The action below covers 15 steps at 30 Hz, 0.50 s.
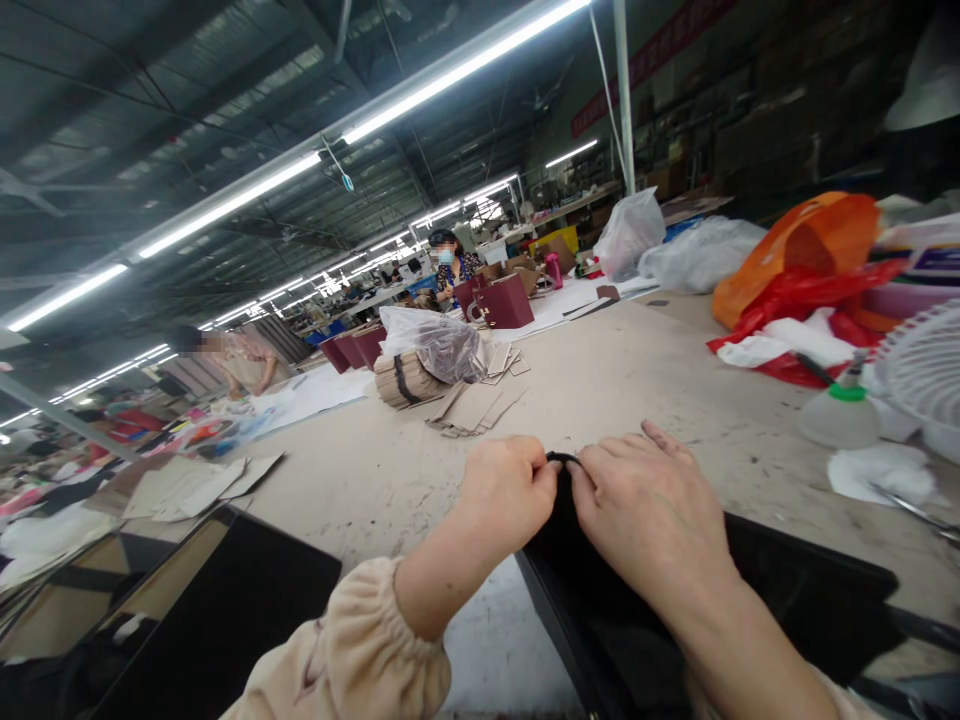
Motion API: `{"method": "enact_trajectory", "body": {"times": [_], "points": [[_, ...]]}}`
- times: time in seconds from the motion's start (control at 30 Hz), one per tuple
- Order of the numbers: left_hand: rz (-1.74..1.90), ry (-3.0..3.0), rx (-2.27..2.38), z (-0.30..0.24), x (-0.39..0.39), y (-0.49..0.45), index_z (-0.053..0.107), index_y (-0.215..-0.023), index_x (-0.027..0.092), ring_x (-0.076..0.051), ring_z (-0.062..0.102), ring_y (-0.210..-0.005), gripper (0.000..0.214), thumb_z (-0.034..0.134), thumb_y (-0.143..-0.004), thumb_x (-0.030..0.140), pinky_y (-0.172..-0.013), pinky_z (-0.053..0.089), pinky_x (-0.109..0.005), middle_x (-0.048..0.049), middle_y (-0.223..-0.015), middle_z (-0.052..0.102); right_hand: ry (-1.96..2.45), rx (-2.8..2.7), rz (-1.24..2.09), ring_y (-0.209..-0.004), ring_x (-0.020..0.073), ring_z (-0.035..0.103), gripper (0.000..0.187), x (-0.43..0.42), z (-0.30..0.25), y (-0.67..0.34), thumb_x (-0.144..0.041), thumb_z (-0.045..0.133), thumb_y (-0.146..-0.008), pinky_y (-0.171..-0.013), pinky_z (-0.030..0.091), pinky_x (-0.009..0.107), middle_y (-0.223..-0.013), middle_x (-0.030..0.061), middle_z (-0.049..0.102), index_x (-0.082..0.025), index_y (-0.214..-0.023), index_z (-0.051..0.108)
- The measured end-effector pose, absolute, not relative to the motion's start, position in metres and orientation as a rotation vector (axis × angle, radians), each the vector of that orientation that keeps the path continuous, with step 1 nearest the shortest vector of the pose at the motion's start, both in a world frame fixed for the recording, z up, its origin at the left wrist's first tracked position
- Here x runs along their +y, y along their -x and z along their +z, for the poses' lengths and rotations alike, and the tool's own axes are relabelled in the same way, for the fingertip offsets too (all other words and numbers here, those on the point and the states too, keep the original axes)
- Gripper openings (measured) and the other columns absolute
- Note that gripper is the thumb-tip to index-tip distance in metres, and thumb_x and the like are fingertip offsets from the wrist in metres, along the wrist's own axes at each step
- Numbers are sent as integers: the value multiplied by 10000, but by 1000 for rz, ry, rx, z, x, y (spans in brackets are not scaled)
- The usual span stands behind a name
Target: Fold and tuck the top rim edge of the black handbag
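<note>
Both my hands meet at the near middle of a long work table (645, 370). My left hand (506, 495) is curled into a fist and pinches a thin black cord (562, 459) at the top of a black bag piece (787, 590). My right hand (649, 505) lies over the same black piece, fingers bent and pressed on its upper edge beside the cord. The black piece spreads toward me and to the right under my right forearm.
A black sheet (240, 600) lies at the near left. Brown card stacks (450, 390) and a plastic bag sit mid-table. Orange and red bags (810, 260), a squeeze bottle (844, 410) and a white fan (926, 370) stand right. Two people work farther back by maroon boxes (506, 300).
</note>
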State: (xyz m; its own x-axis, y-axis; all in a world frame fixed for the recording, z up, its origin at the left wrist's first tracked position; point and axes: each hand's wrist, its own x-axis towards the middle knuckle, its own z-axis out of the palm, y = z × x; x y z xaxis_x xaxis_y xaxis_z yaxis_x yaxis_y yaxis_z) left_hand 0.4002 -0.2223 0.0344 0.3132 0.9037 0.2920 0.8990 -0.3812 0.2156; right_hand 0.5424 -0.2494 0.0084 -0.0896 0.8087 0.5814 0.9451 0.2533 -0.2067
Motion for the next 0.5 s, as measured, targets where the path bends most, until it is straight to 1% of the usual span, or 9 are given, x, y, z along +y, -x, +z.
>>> {"method": "enact_trajectory", "body": {"times": [0.13, 0.17, 0.23, 0.3, 0.33, 0.43, 0.5], "points": [[581, -2500, 1766, 34, -221, -402, 576, -568, 192, -125, 504, -559, 258, 543, -797, 308, -554, 322, -259, 8, -576, 600, 1565, -1992, -258, -782, 214, 612, 231, -245, 7, -550, -232, 521, -869, -1043, 281, 480, -706, 26, 661, -199, -675, 642], [581, -2494, 1772, 34, -221, -403, 579, -567, 191, -125, 506, -560, 257, 546, -794, 309, -556, 324, -259, 6, -578, 604, 1548, -2010, -243, -796, 216, 617, 213, -244, 6, -552, -241, 522, -875, -1053, 259, 504, -738, 25, 675, -202, -723, 665], [588, -2494, 1772, 34, -220, -404, 587, -570, 191, -126, 507, -562, 256, 552, -792, 312, -556, 328, -259, 6, -580, 608, 1513, -2033, -219, -834, 219, 625, 176, -243, 5, -555, -241, 523, -883, -1064, 218, 546, -824, 24, 704, -218, -878, 697], [605, -2487, 1767, 35, -219, -405, 595, -570, 192, -124, 508, -557, 252, 562, -790, 309, -552, 333, -257, 11, -574, 606, 1483, -2043, -212, -870, 219, 630, 220, -243, 5, -557, -212, 514, -882, -1071, 192, 562, -909, 29, 718, -230, -1018, 686], [613, -2469, 1769, 35, -219, -405, 599, -570, 192, -124, 513, -557, 245, 571, -786, 304, -552, 339, -256, 13, -570, 607, 1475, -2047, -213, -880, 217, 631, 240, -242, 5, -557, -198, 510, -879, -1075, 187, 560, -935, 33, 720, -230, -1045, 681], [634, -2370, 1740, 38, -221, -403, 621, -574, 194, -131, 560, -583, 211, 623, -759, 297, -570, 388, -253, 13, -585, 638, 1475, -2047, -218, -865, 209, 637, 216, -240, 4, -558, -217, 512, -883, -1080, 185, 551, -937, 28, 725, -238, -985, 701], [695, -2300, 1653, 39, -225, -399, 653, -617, 196, -145, 626, -679, 143, 680, -723, 289, -657, 457, -254, 2, -687, 699, 1482, -2045, -217, -826, 202, 640, 191, -238, 4, -559, -251, 524, -888, -1077, 194, 546, -890, 11, 726, -256, -925, 711]]}}
